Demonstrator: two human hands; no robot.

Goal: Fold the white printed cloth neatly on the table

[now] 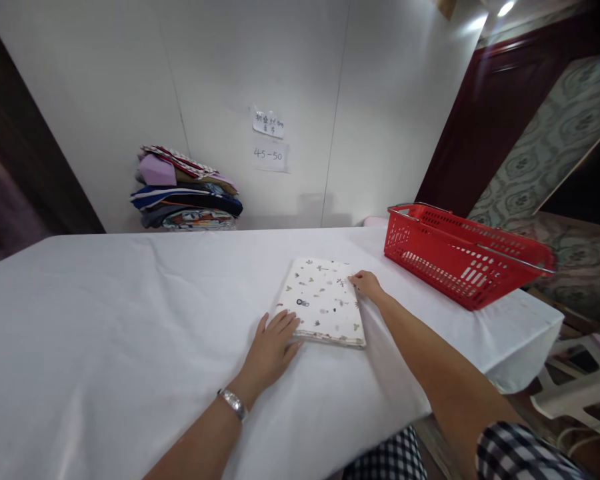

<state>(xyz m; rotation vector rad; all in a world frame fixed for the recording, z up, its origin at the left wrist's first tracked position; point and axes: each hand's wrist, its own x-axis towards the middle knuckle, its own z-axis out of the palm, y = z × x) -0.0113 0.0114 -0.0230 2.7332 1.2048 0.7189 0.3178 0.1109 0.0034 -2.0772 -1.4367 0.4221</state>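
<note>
Folded cloth (325, 300), one: lies flat on the desk (105, 320), right of centre, toward the near side. Its near edge runs short of the desk's front edge, with a band of white covering between. To the left, a broad stretch of covering reaches the desk's left end; to the right, a narrower strip parts the cloth from the basket.

Hands, two. Left hand (275, 343): fingers lightly spread, at the cloth's near left corner, fingertips over the edge. Right hand (365, 283): thumb and fingertips drawn together at the right edge, toward the far corner; whether fabric is pinched between them, cannot tell.

Folded cloth, detail: white ground, small scattered printed motifs, near-rectangular, layers showing along the near edge.

Desk covering: smooth white fabric, softly creased, draped over the right corner.

Basket (430, 241), one: red, perforated sides, oblong, thin metal handles; on the desk's right end.

Fabric stack (187, 193), one: uneven folds, mixed colours and prints, at the rear edge by the pale panelled wall (395, 100).

Bracelet (234, 404), one: silvery, on the left wrist.

Sleeve (520, 450): black-and-white check, right arm.
</note>
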